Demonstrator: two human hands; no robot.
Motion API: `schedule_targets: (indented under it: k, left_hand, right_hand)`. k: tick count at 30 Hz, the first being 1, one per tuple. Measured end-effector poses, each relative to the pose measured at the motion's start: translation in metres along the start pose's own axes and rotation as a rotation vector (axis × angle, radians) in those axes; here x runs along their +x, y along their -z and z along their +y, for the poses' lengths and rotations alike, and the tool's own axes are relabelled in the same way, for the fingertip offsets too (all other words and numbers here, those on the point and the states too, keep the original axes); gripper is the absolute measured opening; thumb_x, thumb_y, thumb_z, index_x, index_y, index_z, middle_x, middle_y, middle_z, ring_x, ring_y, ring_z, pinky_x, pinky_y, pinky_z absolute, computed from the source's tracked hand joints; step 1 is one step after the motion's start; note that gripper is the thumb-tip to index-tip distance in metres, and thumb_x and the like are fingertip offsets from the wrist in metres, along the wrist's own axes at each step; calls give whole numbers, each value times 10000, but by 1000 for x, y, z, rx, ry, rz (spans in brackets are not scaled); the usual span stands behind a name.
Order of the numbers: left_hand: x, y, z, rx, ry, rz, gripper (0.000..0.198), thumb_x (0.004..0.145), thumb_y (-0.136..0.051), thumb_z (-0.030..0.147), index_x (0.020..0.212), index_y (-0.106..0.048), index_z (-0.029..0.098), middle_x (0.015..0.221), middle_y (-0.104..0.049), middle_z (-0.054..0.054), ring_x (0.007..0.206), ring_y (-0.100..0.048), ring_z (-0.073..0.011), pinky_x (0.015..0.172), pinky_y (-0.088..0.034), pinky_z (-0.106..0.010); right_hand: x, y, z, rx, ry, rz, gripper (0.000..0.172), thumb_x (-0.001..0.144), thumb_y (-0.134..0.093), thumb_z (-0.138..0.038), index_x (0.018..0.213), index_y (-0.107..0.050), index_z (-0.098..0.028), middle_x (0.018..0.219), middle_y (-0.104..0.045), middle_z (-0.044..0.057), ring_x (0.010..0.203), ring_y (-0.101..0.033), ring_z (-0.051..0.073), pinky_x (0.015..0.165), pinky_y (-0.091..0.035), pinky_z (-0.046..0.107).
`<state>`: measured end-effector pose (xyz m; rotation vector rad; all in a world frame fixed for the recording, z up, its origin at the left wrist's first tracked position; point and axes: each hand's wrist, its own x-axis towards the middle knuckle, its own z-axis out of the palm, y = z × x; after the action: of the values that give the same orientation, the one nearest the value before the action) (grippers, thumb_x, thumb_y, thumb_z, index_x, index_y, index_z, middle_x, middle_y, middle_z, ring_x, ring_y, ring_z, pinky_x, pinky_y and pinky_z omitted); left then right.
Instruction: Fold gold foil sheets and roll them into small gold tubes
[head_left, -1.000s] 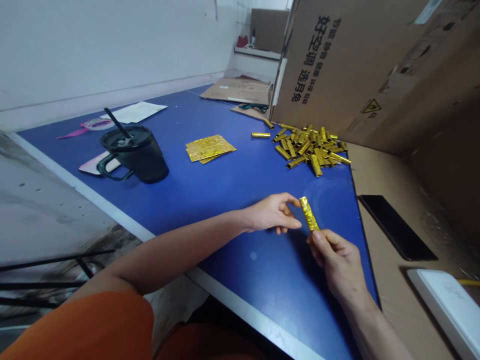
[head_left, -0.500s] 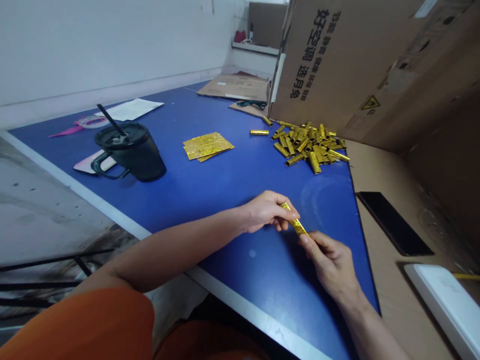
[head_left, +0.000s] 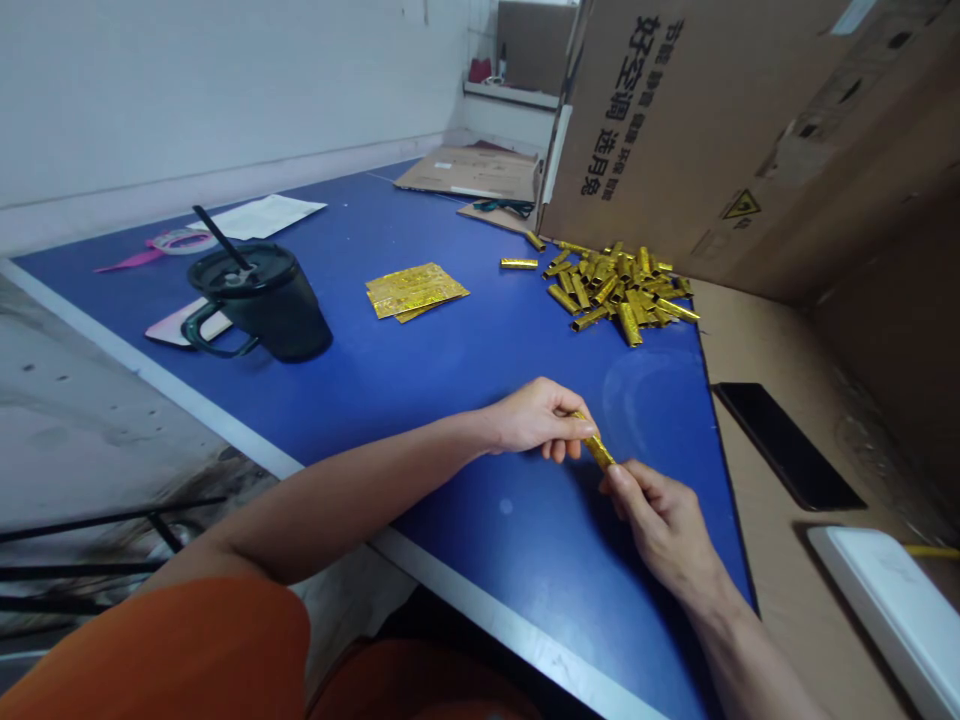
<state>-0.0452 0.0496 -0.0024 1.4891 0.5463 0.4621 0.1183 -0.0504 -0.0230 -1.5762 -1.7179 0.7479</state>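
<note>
Between my two hands is a narrow folded strip of shiny gold paper (head_left: 599, 452), held slanting above the blue table (head_left: 480, 370). My left hand (head_left: 541, 418) pinches its upper end between thumb and fingers. At its lower end my right hand (head_left: 660, 515) grips it the same way, thumb on top. Farther back lies a heap of small gold paper tubes (head_left: 611, 285), with a single gold tube (head_left: 519, 264) just left of it. Flat gold paper sheets (head_left: 417, 290) lie in a small stack left of the heap.
A dark mug (head_left: 274, 305) with a straw stands at the left, near a tape roll (head_left: 182, 241) and white paper (head_left: 262, 217). A large cardboard box (head_left: 675, 130) rises behind the heap. On cardboard at right lie a black phone (head_left: 789, 446) and a white device (head_left: 885, 600).
My fingers have shifted slightly on the gold strip, and it has turned a little, looking narrower. The heap and the flat sheets have stayed where they were.
</note>
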Motion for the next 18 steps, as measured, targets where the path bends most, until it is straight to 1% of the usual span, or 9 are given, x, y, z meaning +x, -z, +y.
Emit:
schedule_targets:
  k: [4,6,10,12,15,18]
  left_hand:
    - [1,-1,-2,-1,-6,22,149,804,-494,195,697,-540,103,526,-547,28,385,-468,-33,383,-354,-155]
    - [1,0,-2,10,-17,31,141,798,-501,191,696,-536,101,521,-538,32,386,-463,-32,382,-347,-153]
    - [0,-2,-4,64,-37,-48,119,786,-519,194,714,-546,102,545,-537,33,419,-477,-33,398,-345,-151]
    - [0,-5,-5,99,-27,-78,127,789,-512,201,710,-546,107,551,-534,35,427,-477,-32,401,-339,-150]
    - [-1,-8,-6,143,-10,-41,143,796,-497,214,703,-539,113,543,-526,39,415,-459,-31,392,-326,-152]
    - [-2,-9,-3,158,-25,0,145,788,-501,221,696,-535,114,536,-518,43,409,-442,-27,402,-333,-151]
  right_hand:
    - [-1,-1,-2,-56,58,19,357,831,-392,-407,575,-488,-177,478,-363,-44,440,-329,86,443,-268,225]
    - [-1,-2,-5,-48,54,7,369,825,-397,-418,551,-459,-179,480,-350,-47,443,-318,84,439,-267,221]
    - [-1,-5,-9,35,-12,-104,377,835,-360,-440,607,-490,-170,498,-362,-45,447,-321,85,421,-274,210]
    - [-1,-6,-9,35,-8,-128,371,844,-347,-429,633,-503,-167,503,-370,-44,442,-322,85,420,-276,207]
    - [-2,-7,-8,-27,25,-96,352,847,-356,-407,626,-496,-171,499,-360,-46,433,-311,82,420,-262,208]
    - [-2,-7,-8,-69,19,-80,359,841,-365,-418,604,-482,-175,490,-333,-51,433,-296,81,417,-248,208]
